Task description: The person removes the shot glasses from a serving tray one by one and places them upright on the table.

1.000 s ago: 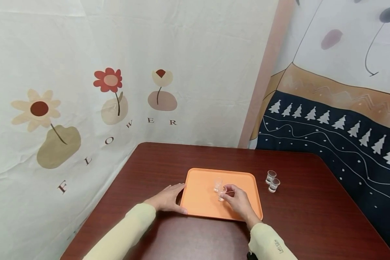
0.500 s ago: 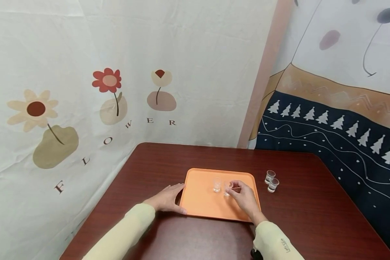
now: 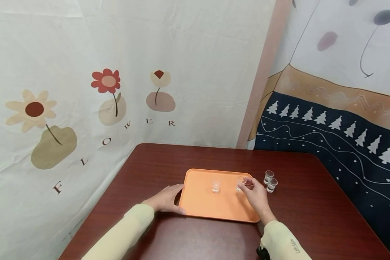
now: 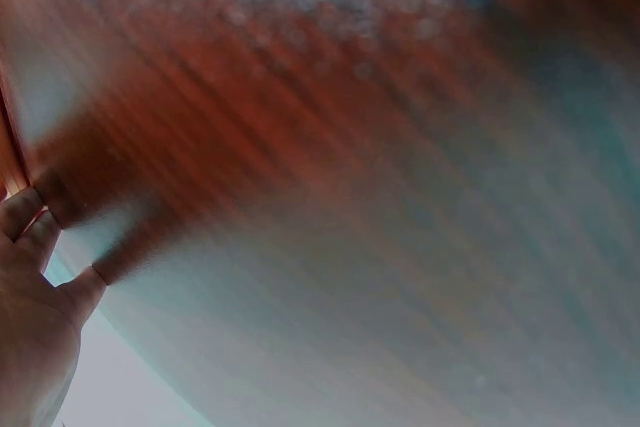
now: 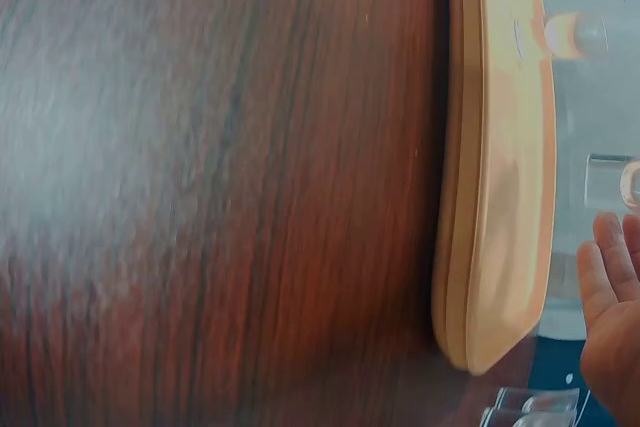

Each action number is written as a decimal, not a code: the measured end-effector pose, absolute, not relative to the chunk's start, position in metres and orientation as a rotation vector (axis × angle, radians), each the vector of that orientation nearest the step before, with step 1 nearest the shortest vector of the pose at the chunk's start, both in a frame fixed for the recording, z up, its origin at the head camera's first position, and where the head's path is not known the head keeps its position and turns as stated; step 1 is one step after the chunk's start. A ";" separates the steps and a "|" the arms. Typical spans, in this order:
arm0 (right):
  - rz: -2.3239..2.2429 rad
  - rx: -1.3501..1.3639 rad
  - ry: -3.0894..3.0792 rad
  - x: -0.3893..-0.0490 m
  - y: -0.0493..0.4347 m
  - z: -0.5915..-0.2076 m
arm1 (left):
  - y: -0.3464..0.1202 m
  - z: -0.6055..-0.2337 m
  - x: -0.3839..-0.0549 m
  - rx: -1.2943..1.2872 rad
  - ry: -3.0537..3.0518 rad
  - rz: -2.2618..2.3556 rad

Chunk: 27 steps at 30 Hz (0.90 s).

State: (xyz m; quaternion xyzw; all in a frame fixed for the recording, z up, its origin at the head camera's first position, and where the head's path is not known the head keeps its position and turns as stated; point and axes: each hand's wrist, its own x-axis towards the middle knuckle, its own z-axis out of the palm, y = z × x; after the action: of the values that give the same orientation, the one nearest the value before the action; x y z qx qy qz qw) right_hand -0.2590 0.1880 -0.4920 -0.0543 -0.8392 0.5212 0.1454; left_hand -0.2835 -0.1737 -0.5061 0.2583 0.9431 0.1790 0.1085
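Observation:
In the head view my right hand pinches a small clear shot glass by its upper part, over the right side of an orange tray. The right wrist view has this glass held upright, apart from the tray surface. A second clear shot glass stands on the tray, left of the held one. My left hand rests against the tray's left edge, fingers and thumb spread, touching the rim near the front left corner. In the left wrist view only part of that hand shows.
Right of the tray, two more clear shot glasses stand close together on the dark red wooden table: a rear glass and a front glass. A printed cloth hangs behind the table, and another on the right.
My right hand has carried its shot glass to the right and slightly back, away from the other glass on the tray. The left hand stays at the tray's edge.

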 end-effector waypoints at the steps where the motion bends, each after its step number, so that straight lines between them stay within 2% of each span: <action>1: 1.508 -0.162 -2.405 -0.259 0.190 -0.492 | -0.174 -0.506 -0.284 0.759 2.774 0.530; 27: 1.262 -0.548 -2.283 -0.240 0.243 -0.503 | -0.174 -0.509 -0.282 0.771 2.779 0.530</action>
State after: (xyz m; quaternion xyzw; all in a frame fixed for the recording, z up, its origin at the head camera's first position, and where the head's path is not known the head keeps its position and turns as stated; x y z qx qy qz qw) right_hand -0.2405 0.2426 -0.5027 -0.1997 -0.8323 0.4601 0.2360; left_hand -0.2817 -0.1742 -0.5090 0.2616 0.9425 0.1799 0.1044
